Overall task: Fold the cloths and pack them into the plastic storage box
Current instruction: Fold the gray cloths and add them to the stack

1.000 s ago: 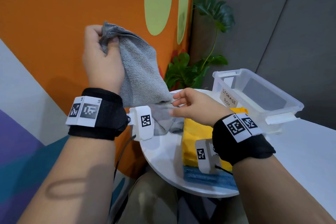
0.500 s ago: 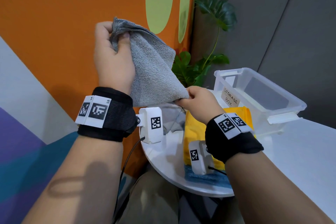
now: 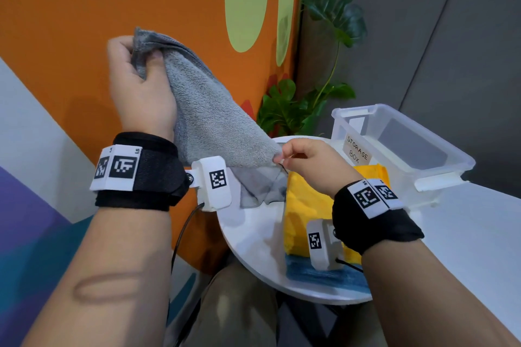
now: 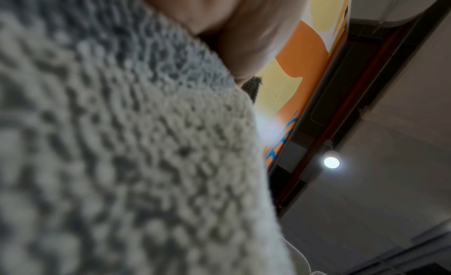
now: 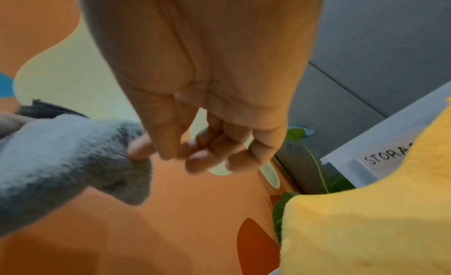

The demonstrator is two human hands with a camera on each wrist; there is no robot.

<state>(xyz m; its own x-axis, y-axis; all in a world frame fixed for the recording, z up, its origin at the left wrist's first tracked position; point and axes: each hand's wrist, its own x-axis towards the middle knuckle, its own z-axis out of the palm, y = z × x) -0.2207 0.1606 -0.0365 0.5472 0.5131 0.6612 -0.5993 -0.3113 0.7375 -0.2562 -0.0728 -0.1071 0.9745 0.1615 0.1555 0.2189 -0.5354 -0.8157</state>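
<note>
Grey terry cloth (image 3: pixel 208 118): upper corner gripped by left hand (image 3: pixel 138 87), lower corner pinched by right hand (image 3: pixel 307 163) fingers (image 5: pixel 139 148), beside clear plastic storage box (image 3: pixel 439 175).

Right hand (image 5: pixel 207 109): hanging palm-side to the lens, thumb and fingertip pinching 1 corner of the grey cloth (image 5: pixel 73 159), other fingers curling loosely. Yellow cloth (image 5: pixel 366 221): filling the lower right, lying in front of the clear plastic box (image 5: pixel 380 144), its label reading "STORA" before being cut off. Green leaves (image 5: pixel 296 133): showing between hand and box.
</note>
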